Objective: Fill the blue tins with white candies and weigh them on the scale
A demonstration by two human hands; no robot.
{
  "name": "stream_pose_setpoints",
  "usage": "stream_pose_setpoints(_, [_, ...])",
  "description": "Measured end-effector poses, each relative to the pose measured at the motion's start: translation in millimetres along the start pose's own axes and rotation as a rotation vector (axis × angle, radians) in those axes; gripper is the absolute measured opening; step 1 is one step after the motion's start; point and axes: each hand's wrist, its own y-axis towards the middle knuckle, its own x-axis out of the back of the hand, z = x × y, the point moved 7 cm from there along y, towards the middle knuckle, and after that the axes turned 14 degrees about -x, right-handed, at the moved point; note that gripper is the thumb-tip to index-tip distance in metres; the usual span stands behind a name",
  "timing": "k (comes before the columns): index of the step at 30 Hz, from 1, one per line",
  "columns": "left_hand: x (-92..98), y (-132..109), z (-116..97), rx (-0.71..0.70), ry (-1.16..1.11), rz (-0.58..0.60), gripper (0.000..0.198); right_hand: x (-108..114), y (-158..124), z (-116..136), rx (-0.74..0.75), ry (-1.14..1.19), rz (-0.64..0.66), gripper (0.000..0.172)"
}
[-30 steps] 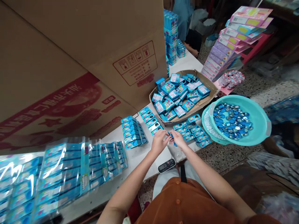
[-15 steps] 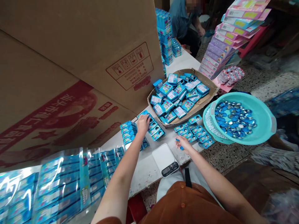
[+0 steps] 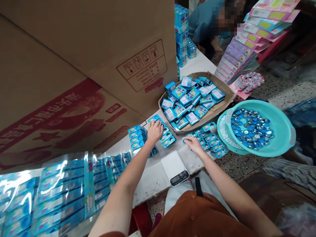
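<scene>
My left hand [image 3: 155, 131] lies over a row of small blue boxes [image 3: 168, 139] with round holes in their tops. Its fingers are slightly spread and bent down onto the boxes, and the tips are partly hidden. My right hand [image 3: 194, 144] pinches a small blue round lid [image 3: 185, 141] between thumb and fingers. Just beyond it is a block of similar blue boxes [image 3: 215, 143] with dark round openings. Left of my left hand stands another row of boxes [image 3: 136, 136], whose tops show blue discs. A white digital scale [image 3: 172, 163] sits between my forearms.
A cardboard tray [image 3: 209, 119] holds heaped blue boxes. At right, a turquoise basin [image 3: 280, 121] holds loose blue and silver lids, overlapping a container of white pellets [image 3: 225, 131]. A large carton [image 3: 81, 62] walls the left. Plastic-wrapped packs [image 3: 61, 194] lie front left. Another person [image 3: 206, 21] bends behind.
My left hand has shifted slightly toward the near end of its box row. My right hand has moved a little forward and left with the lid. The view has turned slightly.
</scene>
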Motion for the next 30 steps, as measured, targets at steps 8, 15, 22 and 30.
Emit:
stream_pose_setpoints(8, [2.4, -3, 0, 0.028, -0.067, -0.039, 0.043, -56, 51, 59, 0.158, -0.170, -0.006, 0.015])
stream_pose_setpoints(15, [8.5, -54, 13, 0.433, -0.214, -0.438, 0.046, -110, 85, 98, 0.220, -0.503, -0.069, 0.012])
stream_pose_setpoints(22, [-36.9, -72, 7, 0.729, -0.558, -0.446, 0.056, -121, 105, 100, 0.142, -0.658, -0.087, 0.026])
stream_pose_setpoints(30, [-68.4, -63, 12, 0.893, -0.743, -0.438, 0.059, -142, 120, 108, -0.013, -0.988, 0.061, 0.028])
